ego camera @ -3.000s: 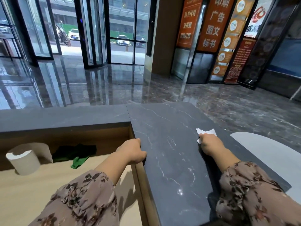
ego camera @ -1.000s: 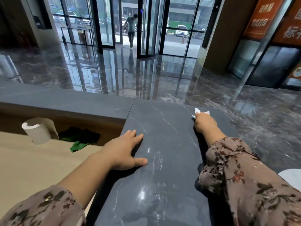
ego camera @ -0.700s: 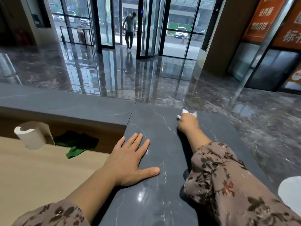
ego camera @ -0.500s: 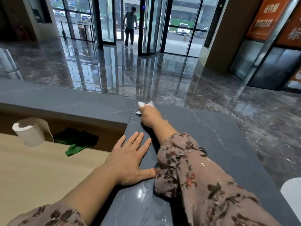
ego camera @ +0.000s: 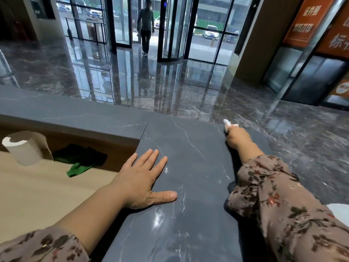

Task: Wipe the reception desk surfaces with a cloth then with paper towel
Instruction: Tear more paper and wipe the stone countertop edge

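The right hand reaches out to the far right corner of the dark grey, white-veined marble desk top, fingers curled around a crumpled white paper towel pressed to the stone, though the grip itself is mostly hidden behind the knuckles. The left hand lies flat on the near part of that top, fingers straight and spread. On the lower beige wooden counter stand a white paper roll and, beside it, a crumpled green cloth.

Paper roll left of cloth, below countertop.
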The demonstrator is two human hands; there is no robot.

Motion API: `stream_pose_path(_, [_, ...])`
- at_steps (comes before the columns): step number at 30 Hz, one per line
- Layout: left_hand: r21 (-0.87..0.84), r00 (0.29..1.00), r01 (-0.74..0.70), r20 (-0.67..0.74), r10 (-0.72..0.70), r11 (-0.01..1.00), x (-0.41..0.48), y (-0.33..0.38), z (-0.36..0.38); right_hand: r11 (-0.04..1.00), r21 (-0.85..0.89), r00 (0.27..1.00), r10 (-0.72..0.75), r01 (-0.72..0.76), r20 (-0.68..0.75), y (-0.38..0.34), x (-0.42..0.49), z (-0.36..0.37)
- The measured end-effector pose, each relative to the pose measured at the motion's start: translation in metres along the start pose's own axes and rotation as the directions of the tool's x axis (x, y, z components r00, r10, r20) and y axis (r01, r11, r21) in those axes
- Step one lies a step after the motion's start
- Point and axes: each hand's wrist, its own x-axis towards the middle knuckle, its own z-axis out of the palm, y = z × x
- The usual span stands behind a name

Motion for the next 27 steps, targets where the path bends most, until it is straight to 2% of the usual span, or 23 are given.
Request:
stream_pose_path(4, [0.006,1.0,0.0,-0.007,0.0,1.0,0.0,0.001,-0.001,0.98,-0.012,0.978,0.2,-0.201,-0.051,0.05,-0.009,-0.005])
stream_pose_path(7, [-0.002,1.0,0.003,-0.003,-0.003,1.0,0.0,0.002,-0.001,0.961,0.05,0.96,0.275,-0.272,-0.058,0.046,-0.012,-0.003])
stream_pose_path(9, [0.001,1.0,-0.001,-0.004,0.001,1.0,0.001,0.001,-0.001,0.959,0.104,0.96,0.271,-0.263,-0.075,0.028,-0.012,0.0])
stream_pose_path(15, [0.008,1.0,-0.005,0.01,0.005,1.0,0.002,0.0,-0.001,0.984,0.173,0.997,-0.023,0.036,-0.078,-0.093,-0.036,0.016])
stream_pose_path(18, [0.013,1.0,-0.008,0.01,0.008,1.0,0.003,-0.001,-0.001,0.96,0.187,0.978,-0.201,0.207,-0.052,-0.151,-0.06,0.021])
stream_pose_path(20, [0.015,1.0,-0.005,0.014,0.004,1.0,0.003,0.0,-0.002,0.933,0.133,0.942,-0.335,0.333,-0.009,-0.176,-0.082,0.017])
stream_pose_path(23, [0.008,1.0,0.005,0.008,-0.005,1.0,0.003,0.001,-0.003,0.889,0.057,0.889,-0.456,0.453,0.05,-0.178,-0.1,0.008])
stream_pose_path(27, [-0.012,1.0,-0.004,0.006,0.004,1.0,0.003,-0.001,-0.001,0.865,-0.022,0.864,-0.5,0.502,0.054,-0.13,-0.102,-0.008])
